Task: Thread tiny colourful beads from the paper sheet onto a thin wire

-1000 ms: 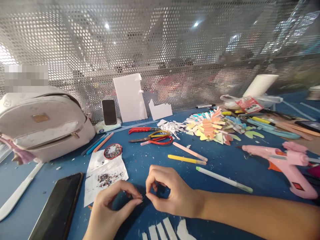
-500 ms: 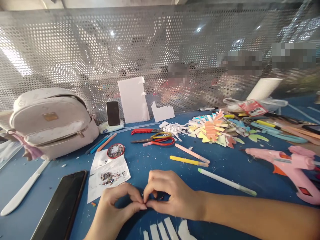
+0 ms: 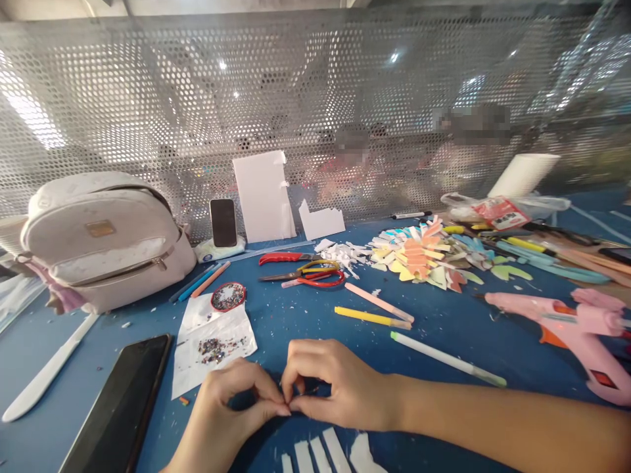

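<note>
My left hand (image 3: 234, 407) and my right hand (image 3: 340, 387) meet fingertip to fingertip low in the middle of the view. Thumb and forefinger of each are pinched together at one spot; whatever sits between them is too small to name. Just below lie white paper strips (image 3: 320, 453). Beyond my left hand, a white paper sheet (image 3: 185, 368) carries a scatter of tiny dark, glittery bits (image 3: 217, 350) and a round red-rimmed lid (image 3: 228, 297) with more bits in it.
A large phone (image 3: 118, 401) and a white plastic knife (image 3: 49, 371) lie left, before a backpack (image 3: 98, 243). Ahead are scissors (image 3: 315, 274), markers (image 3: 369, 316) and a heap of coloured paper pieces (image 3: 414, 253). A pink glue gun (image 3: 566, 328) lies right; a perforated metal screen (image 3: 296, 85) stands behind.
Both hands stay pinched together at nearly the same spot. The fingers of my right hand have shifted very slightly; nothing else on the table has moved.
</note>
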